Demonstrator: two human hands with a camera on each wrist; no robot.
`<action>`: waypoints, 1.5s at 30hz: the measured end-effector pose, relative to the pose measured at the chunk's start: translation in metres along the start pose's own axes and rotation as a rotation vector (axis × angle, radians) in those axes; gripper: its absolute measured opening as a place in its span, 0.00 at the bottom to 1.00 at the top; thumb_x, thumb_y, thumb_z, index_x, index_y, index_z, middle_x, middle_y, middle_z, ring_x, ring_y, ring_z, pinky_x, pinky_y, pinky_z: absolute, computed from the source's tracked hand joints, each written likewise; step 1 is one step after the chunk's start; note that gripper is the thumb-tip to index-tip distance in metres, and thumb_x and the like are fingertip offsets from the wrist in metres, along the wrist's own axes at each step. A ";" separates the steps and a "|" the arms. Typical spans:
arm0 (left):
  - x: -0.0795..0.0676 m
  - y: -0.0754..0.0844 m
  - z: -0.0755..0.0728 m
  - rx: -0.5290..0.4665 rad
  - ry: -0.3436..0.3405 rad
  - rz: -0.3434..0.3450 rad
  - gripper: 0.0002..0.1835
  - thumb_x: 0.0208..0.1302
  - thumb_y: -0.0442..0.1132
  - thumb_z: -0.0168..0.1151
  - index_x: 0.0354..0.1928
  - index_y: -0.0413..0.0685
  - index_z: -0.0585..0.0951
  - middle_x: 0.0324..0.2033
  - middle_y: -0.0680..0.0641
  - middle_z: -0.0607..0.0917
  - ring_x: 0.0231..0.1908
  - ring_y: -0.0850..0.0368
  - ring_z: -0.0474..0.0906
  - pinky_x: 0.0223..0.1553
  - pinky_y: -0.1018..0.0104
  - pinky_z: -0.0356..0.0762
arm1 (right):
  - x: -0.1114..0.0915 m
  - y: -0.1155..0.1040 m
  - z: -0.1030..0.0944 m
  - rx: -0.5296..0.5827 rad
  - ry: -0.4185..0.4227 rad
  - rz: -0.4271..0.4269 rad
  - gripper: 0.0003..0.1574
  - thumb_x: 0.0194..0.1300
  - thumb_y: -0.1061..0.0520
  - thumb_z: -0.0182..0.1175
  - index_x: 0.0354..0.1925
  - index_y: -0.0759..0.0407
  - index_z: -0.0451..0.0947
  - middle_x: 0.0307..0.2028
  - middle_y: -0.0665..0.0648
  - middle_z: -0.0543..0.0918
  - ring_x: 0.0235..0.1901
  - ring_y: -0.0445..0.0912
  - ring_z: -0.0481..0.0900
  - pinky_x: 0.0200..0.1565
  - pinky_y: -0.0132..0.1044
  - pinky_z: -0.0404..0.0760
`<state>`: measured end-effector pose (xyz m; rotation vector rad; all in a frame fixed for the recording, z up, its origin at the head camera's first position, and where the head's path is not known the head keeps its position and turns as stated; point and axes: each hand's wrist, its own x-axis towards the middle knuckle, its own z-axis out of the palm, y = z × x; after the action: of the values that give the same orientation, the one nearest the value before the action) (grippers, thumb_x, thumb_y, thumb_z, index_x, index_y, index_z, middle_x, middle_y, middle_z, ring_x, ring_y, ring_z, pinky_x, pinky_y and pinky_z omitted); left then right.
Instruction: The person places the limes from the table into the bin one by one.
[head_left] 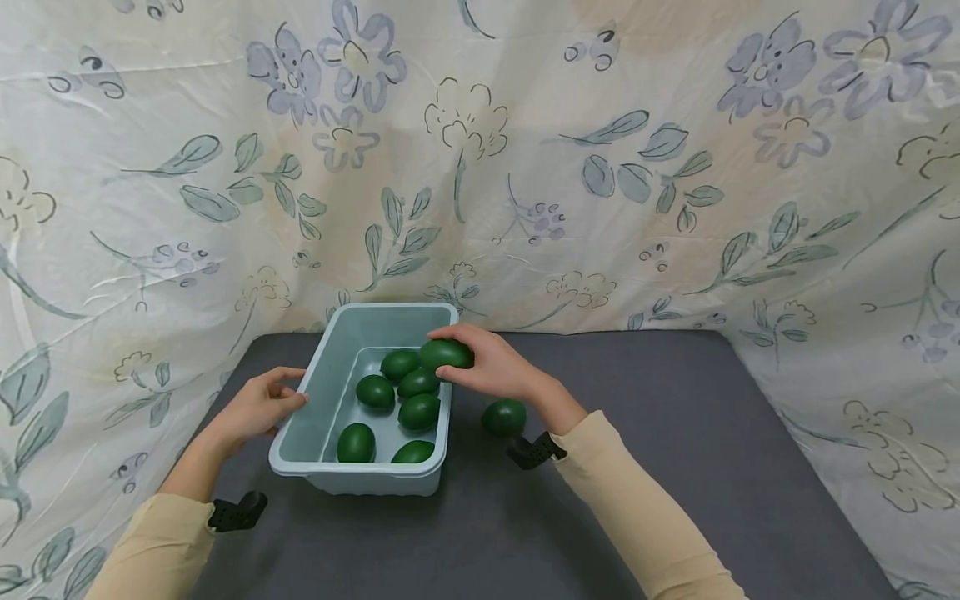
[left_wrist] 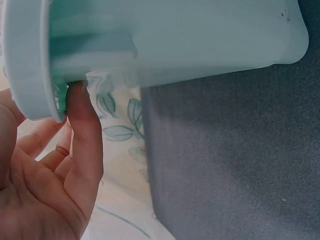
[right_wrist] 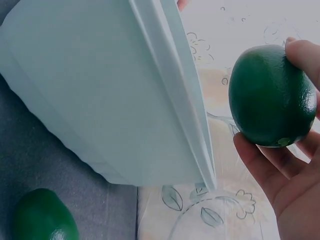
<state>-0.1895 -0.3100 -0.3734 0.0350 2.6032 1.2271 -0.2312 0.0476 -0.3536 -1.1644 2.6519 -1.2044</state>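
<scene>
My right hand (head_left: 491, 360) grips a glossy dark green oval fruit (head_left: 446, 354), avocado-like in shape, just over the right wall of a pale blue-green plastic bin (head_left: 360, 468). In the right wrist view, thumb and fingertips hold that fruit (right_wrist: 267, 95) above the bin's rim (right_wrist: 175, 85). Several similar fruits lie inside the bin, one green fruit (head_left: 356, 442) near its front wall. At the bin's left side, my left hand (head_left: 258, 406) pinches the rim; the left wrist view has a finger (left_wrist: 85, 130) tucked under the rim's lip (left_wrist: 30, 60).
One more green fruit (head_left: 503, 417) lies on the dark grey table (head_left: 660, 433), right of the bin and beneath my right wrist. A flowered cloth (head_left: 525, 167) hangs behind the table and along its sides.
</scene>
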 end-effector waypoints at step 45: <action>0.001 0.003 -0.001 0.005 0.000 -0.040 0.30 0.65 0.40 0.55 0.66 0.39 0.58 0.39 0.39 0.78 0.34 0.54 0.78 0.30 0.56 0.80 | 0.054 -0.037 0.041 -0.033 -0.127 -0.084 0.31 0.63 0.48 0.57 0.62 0.53 0.65 0.56 0.52 0.71 0.49 0.41 0.72 0.48 0.31 0.72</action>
<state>-0.1908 -0.3086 -0.3711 -0.0163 2.5943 1.2073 -0.2354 -0.0285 -0.3433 -1.3218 2.5640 -1.0623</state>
